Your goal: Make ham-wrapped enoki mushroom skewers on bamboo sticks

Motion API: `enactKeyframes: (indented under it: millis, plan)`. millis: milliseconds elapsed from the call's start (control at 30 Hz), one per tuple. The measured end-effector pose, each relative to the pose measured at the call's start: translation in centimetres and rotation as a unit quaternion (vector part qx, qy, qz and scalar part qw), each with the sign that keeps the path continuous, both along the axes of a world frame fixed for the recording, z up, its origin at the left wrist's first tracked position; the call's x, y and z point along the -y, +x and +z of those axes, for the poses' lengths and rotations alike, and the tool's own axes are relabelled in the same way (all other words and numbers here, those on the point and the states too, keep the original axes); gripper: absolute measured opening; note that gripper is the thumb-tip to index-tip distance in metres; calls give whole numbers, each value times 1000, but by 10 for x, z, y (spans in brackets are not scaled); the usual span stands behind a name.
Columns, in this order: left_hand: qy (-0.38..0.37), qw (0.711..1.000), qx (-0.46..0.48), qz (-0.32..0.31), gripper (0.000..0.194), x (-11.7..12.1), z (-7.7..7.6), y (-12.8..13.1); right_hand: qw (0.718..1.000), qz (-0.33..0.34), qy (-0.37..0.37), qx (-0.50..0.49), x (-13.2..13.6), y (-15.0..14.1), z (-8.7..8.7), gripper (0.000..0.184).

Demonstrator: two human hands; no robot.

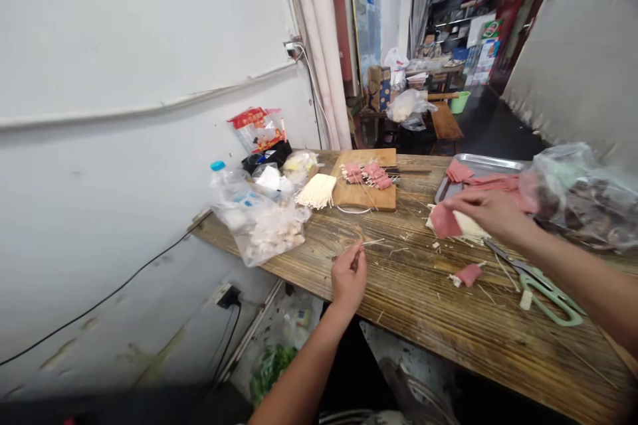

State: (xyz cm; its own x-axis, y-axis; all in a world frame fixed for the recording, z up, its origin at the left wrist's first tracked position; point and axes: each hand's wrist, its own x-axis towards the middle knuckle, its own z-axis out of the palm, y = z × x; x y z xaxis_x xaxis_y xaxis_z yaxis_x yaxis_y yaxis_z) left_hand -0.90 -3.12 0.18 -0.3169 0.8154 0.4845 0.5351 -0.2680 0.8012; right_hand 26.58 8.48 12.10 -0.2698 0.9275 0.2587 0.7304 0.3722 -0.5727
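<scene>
Left of left hand (349, 273): clear bag of pale pieces (272, 234) at table edge; bottle with blue cap (218, 167) just behind. Farther off that way, red-printed packet (255, 125), propped near white wall (139, 33). Lower left of same hand: black plug (230, 296) in wall; leafy greens (272, 366) below table level. Right of right hand (481, 209): clear bag with dark contents (593, 202). Well beyond both hands: pale curtain (319, 46), poster (366, 10), dotted box (383, 89), wooden bench (445, 121), green bucket (459, 103). Black cable (124, 279) slants down the wall, far left of left hand.
</scene>
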Motion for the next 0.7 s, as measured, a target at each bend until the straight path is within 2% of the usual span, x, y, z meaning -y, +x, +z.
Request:
enactKeyframes:
  millis: [100,167,233,300,367,433,500,567,700]
  plan:
    - [-40,997,51,27,27,-1,-3,-8,991,79,-94,-60,18,-47,-2,36]
    - [-55,995,74,33,28,-3,-5,-9,984,122,-98,-84,32,-64,-7,37]
    - [-56,995,80,31,28,-4,-6,-8,980,176,-55,-81,49,-69,-20,37]
    - [-54,995,79,25,27,-4,-7,-8,968,245,-25,-37,71,-62,-41,36]
    - [-54,995,76,20,27,-3,-6,-7,964,263,-5,30,93,-46,-64,37]
    - [-57,996,69,10,28,-2,-4,-6,963,253,30,85,107,-27,-80,34]
    - [-58,997,59,1,28,-1,-2,-6,964,228,76,113,108,-9,-86,34]
    - [-58,997,48,-7,27,0,-1,-5,968,181,117,131,93,4,-83,34]
    - [-57,998,33,-13,27,0,-1,-6,967,41,148,204,42,16,-65,37]
